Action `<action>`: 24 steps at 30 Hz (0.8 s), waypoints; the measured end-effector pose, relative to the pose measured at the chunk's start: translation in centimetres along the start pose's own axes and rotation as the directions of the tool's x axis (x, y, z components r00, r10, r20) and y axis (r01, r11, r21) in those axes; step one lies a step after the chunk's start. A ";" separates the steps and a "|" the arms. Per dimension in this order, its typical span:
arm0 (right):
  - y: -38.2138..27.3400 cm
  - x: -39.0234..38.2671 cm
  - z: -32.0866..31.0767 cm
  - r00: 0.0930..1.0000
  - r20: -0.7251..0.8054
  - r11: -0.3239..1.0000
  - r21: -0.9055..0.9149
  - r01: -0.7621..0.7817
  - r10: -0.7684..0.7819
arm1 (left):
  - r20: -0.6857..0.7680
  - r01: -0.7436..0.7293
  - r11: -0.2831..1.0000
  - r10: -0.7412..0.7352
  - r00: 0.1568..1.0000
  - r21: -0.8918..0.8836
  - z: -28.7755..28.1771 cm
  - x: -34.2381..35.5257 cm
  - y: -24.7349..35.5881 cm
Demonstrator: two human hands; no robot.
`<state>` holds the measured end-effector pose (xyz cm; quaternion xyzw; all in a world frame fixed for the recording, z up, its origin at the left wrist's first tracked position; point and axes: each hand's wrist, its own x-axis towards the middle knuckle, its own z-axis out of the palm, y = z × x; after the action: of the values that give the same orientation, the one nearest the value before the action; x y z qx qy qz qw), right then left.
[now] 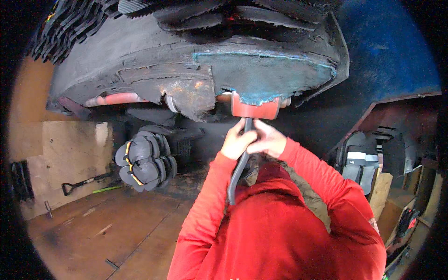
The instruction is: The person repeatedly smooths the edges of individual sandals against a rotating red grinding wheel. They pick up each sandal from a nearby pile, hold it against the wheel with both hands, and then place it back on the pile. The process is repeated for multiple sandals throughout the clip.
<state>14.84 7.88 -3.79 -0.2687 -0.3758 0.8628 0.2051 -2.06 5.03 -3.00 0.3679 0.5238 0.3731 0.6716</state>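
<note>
The left hand (238, 141) and right hand (269, 139) are together, both clamped on a flat, gently curved dark-grey sole-like strip (236, 179) running toward 7 o'clock. At 12 o'clock its upper end meets a rounded orange-red drum (254, 111) beneath a dusty, ragged-edged teal sheet (270, 77). At 9 o'clock, matte grey soles (145, 170) are bound with yellow-orange cord (126, 156).

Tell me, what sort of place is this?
It looks like a workshop, maybe for footwear. There's a dusty grey machine with a red roller, bundled grey sole-shaped pieces, and a left hand and right hand holding a dark curved strip at the roller.
</note>
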 end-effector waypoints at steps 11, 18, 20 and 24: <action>4.6 -2.2 4.4 0.930 -0.323 0.718 -0.689 -0.101 -0.178 | -0.365 -0.126 0.773 0.429 0.827 0.622 2.3 -3.7 -0.7; 3.5 -1.1 5.0 0.993 -0.101 0.989 0.126 0.081 -0.068 | -0.324 0.006 0.662 0.359 0.876 0.749 1.4 -3.5 2.2; 3.2 -0.9 3.7 0.995 -0.057 0.983 0.166 -0.072 0.082 | -0.317 0.009 0.698 0.314 0.895 0.716 1.6 -2.2 2.6; 2.5 0.0 0.5 0.969 -0.197 0.981 0.146 -0.125 0.152 | -0.324 0.133 0.629 0.198 0.925 0.766 2.1 0.8 1.9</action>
<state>14.17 6.01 -5.37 -0.3684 -0.2747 0.8654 0.1996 -0.06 6.40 -1.26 0.5513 0.7450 0.1865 0.3261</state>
